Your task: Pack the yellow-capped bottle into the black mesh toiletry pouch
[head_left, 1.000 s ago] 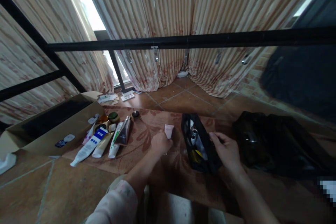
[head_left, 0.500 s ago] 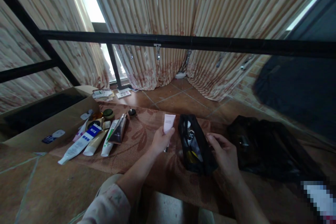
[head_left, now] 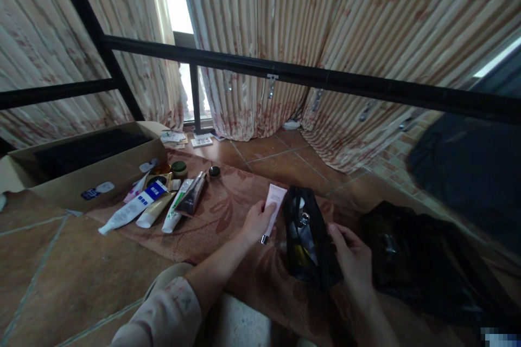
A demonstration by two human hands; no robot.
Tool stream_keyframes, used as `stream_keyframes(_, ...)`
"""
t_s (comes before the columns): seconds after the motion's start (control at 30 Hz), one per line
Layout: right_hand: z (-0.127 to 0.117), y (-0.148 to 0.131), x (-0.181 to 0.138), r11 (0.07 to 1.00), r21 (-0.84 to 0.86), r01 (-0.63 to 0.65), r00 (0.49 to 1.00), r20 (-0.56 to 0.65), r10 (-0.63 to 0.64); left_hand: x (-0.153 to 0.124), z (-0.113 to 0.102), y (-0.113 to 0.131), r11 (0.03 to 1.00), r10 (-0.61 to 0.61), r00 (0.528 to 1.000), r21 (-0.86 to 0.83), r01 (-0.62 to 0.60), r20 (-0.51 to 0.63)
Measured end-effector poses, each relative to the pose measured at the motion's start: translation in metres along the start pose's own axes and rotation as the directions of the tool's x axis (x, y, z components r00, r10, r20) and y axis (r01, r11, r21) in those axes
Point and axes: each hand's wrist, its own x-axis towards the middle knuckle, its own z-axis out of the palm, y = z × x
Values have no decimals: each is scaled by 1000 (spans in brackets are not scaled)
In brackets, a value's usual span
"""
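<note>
left hand (head_left: 255, 222): pinching pink tube (head_left: 275, 199), 9 o'clock of black pouch (head_left: 316, 270)
right hand (head_left: 353, 254): gripping black pouch rim, 3 o'clock side

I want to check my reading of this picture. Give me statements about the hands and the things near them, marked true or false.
1. The left hand holds a pale pink tube. True.
2. The black pouch is zipped shut. False: it stands open, with bottles showing inside.
3. The right hand holds the black pouch. True.
4. The other tubes lie inside the cardboard box. False: they lie on the patterned mat beside it.
</note>
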Motion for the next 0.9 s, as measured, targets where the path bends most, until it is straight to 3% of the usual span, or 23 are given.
stream_keyframes(0.47, -1, 7, 4, 999, -51, 4, 1000, -26, -5, 0, 1, -6, 999, 4, 1000, 49, -4, 3)
stream_keyframes(0.63, 4, 7, 4, 999, 44, -5, 999, -45, 7, -2, 1, 1, 998, 10, 1000, 56, -10, -8)
stream_keyframes(0.9, 6, 4, 5, 999, 32, 16, 998, -58, -14, -1, 0, 5, 999, 41, 999, 22, -41, 0)
